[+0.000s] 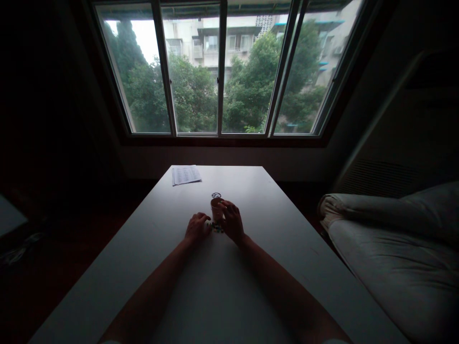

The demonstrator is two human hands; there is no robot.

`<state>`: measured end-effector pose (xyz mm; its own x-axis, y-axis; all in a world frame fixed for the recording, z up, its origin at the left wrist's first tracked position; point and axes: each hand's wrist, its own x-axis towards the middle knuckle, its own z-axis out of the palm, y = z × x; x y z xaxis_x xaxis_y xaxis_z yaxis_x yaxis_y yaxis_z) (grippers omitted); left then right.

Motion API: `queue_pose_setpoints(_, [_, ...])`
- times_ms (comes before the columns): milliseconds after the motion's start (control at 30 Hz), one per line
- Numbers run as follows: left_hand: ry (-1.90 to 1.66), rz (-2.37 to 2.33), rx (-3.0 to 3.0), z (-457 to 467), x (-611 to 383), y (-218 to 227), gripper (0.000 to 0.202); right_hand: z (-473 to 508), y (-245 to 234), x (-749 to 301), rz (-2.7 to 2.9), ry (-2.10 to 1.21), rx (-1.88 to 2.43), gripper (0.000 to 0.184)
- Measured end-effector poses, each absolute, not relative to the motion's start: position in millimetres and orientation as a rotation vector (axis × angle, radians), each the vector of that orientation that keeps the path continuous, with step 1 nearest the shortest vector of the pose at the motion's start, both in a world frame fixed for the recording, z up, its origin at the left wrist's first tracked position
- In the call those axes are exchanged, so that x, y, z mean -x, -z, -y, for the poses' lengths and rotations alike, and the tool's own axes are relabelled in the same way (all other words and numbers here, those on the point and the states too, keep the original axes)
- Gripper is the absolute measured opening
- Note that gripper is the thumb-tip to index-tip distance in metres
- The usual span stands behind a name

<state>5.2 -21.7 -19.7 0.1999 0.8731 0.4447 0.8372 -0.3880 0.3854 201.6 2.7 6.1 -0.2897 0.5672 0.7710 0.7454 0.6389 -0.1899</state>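
A small brownish cup (216,203) stands upright on the white table, its open mouth facing up. My right hand (232,220) is at the cup's right side, fingers over the rim and thumb lower on the near side, gripping it. Several small dark and coloured bead-like pieces (217,228) lie in a loose cluster just in front of the cup, between my hands. My left hand (197,226) rests on the table left of these pieces, fingers curved, with a gap between forefinger and thumb. Nothing shows in it, though the dim light hides detail.
Just behind the cup lies a thin dark looped item (216,195). Printed paper sheets (187,175) sit at the far left corner of the white table (150,253). A pale padded couch (387,253) stands on the right, and a wide window (219,71) is beyond the table.
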Motion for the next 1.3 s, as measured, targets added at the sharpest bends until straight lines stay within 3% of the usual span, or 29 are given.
queue_pose_setpoints(133, [-0.888,-1.637,-2.434,23.0,-5.3,19.8,0.032,-4.4,-6.3,-203.9,1.965,0.255,1.042,0.04])
queue_pose_setpoints(300, [-0.82,-1.515,-2.382,20.0,-3.4,16.3,0.039,-0.6,-8.6,-207.6,1.914,0.174,1.029,0.023])
queue_pose_setpoints(433, [-0.994,-1.478,-2.166,11.9,4.7,15.5,0.028,4.3,-10.8,-207.7,1.989,0.152,1.039,0.014])
queue_pose_setpoints(567, [-1.096,-1.673,-1.978,6.0,11.9,19.7,0.025,8.5,-13.2,-204.3,2.013,0.167,1.003,0.015])
queue_pose_setpoints(800, [-0.869,-1.652,-2.241,13.3,3.4,22.6,0.034,2.3,-7.5,-205.0,1.87,0.084,0.959,0.014])
queue_pose_setpoints(967, [-0.749,-1.441,-2.379,21.1,0.2,14.7,0.041,-16.1,2.6,-220.7,1.672,0.003,1.191,0.021])
queue_pose_setpoints(1133, [-0.7,-1.296,-2.484,29.4,-4.9,10.5,0.056,-34.7,14.8,-235.3,1.871,-0.148,1.616,0.019])
queue_pose_setpoints(1300, [-0.724,-1.319,-2.5,32.3,-10.9,11.4,0.049,-39.6,18.5,-232.6,2.098,-0.249,1.673,0.021])
